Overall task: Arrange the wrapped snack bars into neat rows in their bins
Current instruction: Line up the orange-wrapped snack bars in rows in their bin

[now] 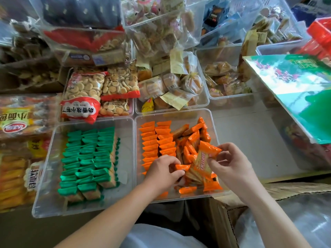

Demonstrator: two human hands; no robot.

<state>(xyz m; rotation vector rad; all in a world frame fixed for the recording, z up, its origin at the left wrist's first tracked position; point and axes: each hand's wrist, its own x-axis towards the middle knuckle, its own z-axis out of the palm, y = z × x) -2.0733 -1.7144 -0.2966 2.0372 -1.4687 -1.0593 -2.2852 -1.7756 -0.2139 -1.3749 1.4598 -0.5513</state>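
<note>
Two clear plastic bins stand side by side in front of me. The left bin [53, 158] holds green-wrapped snack bars [87, 158] lined up in three rows. The right bin [213, 122] holds orange-wrapped bars: two tidy rows [155, 138] on its left side and a loose heap [193, 140] on its right. My left hand [163, 171] reaches into the orange bin and pinches an orange bar [182, 167] lying flat. My right hand [231, 161] holds another orange bar [206, 158] upright above the heap.
Behind the two bins stand more clear bins with bagged biscuits [100, 90] and wrapped cakes [172, 83]. Bread packs [19, 140] lie at the left. A green box [297, 90] leans at the right. An open cardboard box flap [279, 190] lies near my right arm.
</note>
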